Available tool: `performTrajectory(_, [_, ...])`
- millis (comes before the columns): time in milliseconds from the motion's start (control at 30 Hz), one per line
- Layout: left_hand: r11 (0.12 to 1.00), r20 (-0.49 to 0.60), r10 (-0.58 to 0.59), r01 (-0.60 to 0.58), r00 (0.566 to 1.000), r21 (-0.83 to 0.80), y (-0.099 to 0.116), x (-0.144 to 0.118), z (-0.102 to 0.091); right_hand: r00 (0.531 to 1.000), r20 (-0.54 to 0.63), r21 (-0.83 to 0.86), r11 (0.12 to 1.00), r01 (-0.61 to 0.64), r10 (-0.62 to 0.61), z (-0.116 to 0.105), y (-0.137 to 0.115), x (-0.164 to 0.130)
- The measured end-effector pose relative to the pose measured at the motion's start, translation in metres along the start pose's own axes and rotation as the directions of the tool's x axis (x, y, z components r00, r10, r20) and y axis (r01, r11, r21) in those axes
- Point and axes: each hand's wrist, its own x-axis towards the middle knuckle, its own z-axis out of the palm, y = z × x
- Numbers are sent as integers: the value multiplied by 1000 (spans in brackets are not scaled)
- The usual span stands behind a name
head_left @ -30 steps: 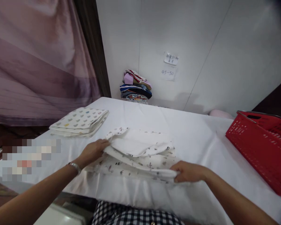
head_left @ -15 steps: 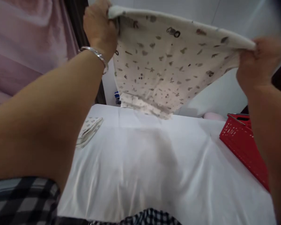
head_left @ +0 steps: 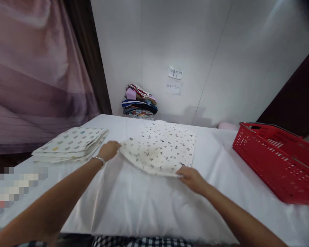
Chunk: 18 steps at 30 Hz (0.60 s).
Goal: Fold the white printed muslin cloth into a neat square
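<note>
Left hand and right hand are both closed in a pinch, each with a near corner of the cloth gripped between thumb and fingers. By them the near edge is held out, bowed in a curve toward the person, with the left corner raised; whether the middle of that edge is touched by the desk cannot be told. Farther back, the cloth is laid flat at the middle of the desk, its pale surface dotted with small dark motifs. A silver bracelet is worn on the left wrist. Just beyond the left hand, a folded cloth printed with grey shapes is set in layers on the desk. On the right, well apart from the right hand, a red basket with a metal handle is placed. Past the far edge, a pile of folded fabrics is stacked against the wall, to which two notes are fixed: an upper note and a lower note marked 45-50. Behind the basket's near side of that edge, something pink is partly hidden. At the left, a pink curtain is hung beside a dark post.
</note>
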Motion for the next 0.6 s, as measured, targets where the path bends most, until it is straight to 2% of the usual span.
performTrajectory(33, [999,11,-37,37,999,1,5,-9,15,999,40,40,999,5,-7,21,-3,-3])
performTrajectory(67, [999,-18,-22,22,1000,-25,15,-18,27,998,63,74,997,15,-19,39,-8,-4])
performTrajectory(133, [985,-108,87,-102,990,-138,47,-39,41,1000,20,122,993,-2,0,62,-19,-4])
performTrajectory(200, [909,-132,229,-260,964,-325,90,-63,44,996,-74,175,984,-28,41,74,-32,-1])
performTrajectory(233, [854,-120,279,-303,953,-423,112,-76,44,992,-114,215,976,-34,60,77,-38,0])
performTrajectory(333, [719,-36,373,-314,927,-620,164,-109,46,988,-121,416,909,-40,99,83,-46,2])
performTrajectory(400, [722,48,385,-268,922,-638,180,-122,52,985,-58,559,823,-102,162,84,-39,2])
performTrajectory(467, [763,101,375,-244,922,-599,183,-128,61,960,-26,640,743,-199,280,82,-18,2])
performTrajectory(500, [780,111,373,-246,921,-576,183,-129,66,935,-39,656,715,-242,352,78,-4,3])
performTrajectory(600, [797,88,359,-256,929,-547,185,-131,76,838,-183,649,703,-290,515,62,42,9])
